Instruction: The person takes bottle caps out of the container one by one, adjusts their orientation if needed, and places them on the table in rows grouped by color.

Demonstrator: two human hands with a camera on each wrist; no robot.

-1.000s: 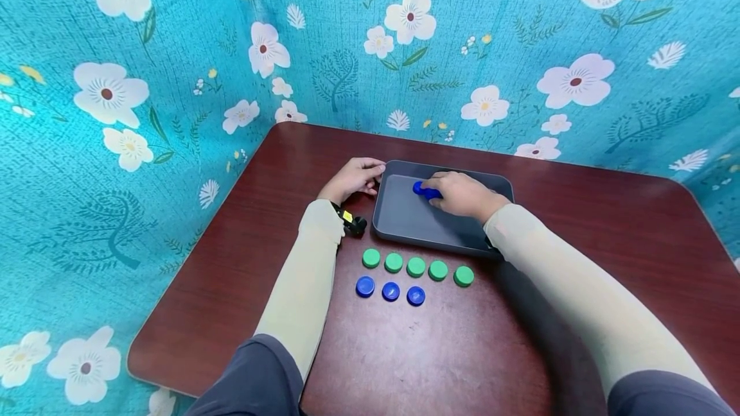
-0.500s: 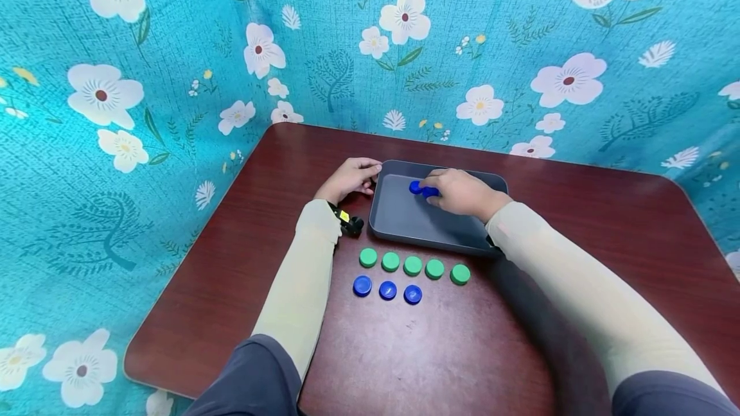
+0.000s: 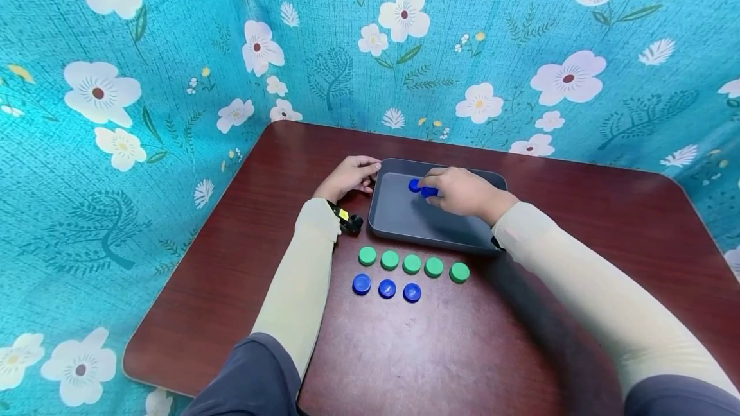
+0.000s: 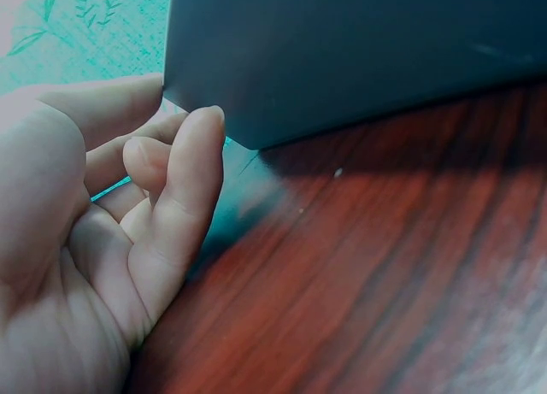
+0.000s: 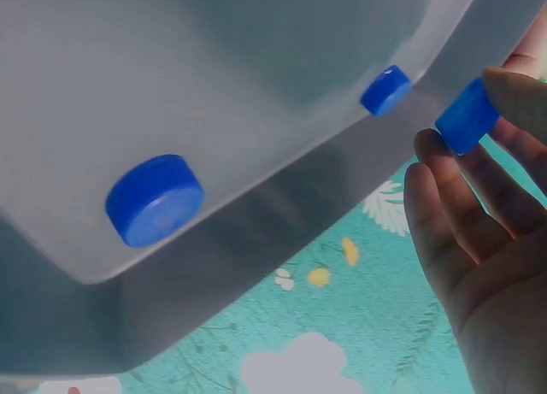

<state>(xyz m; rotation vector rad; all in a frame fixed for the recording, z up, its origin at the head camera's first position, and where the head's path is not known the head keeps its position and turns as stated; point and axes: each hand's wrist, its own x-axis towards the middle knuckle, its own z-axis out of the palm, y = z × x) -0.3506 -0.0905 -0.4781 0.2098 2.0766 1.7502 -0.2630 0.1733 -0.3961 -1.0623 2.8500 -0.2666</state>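
Observation:
My right hand (image 3: 459, 191) is over the dark grey tray (image 3: 405, 226). In the right wrist view it pinches a blue bottle cap (image 5: 467, 116) between thumb and fingers. Two other blue caps rest on the tray floor there: one cap (image 5: 386, 91) close to the fingertips, and one nearer the tray's corner (image 5: 155, 199). In the head view the hand partly covers this area. At the tray's far left corner is my left hand (image 3: 349, 177). Its thumb touches the rim and the other fingers curl beside the outer wall, as the left wrist view shows.
In front of the tray runs a row of several green caps (image 3: 412, 264). Closer to me sit three blue caps (image 3: 387, 289) in a row. All lie on a dark red wooden table (image 3: 370, 352). A flowered turquoise curtain (image 3: 324, 37) hangs behind.
The right hand's fingers have shifted slightly around the blue caps, which now show a little apart. The left hand stays at the tray's corner. The whole head view has shifted slightly.

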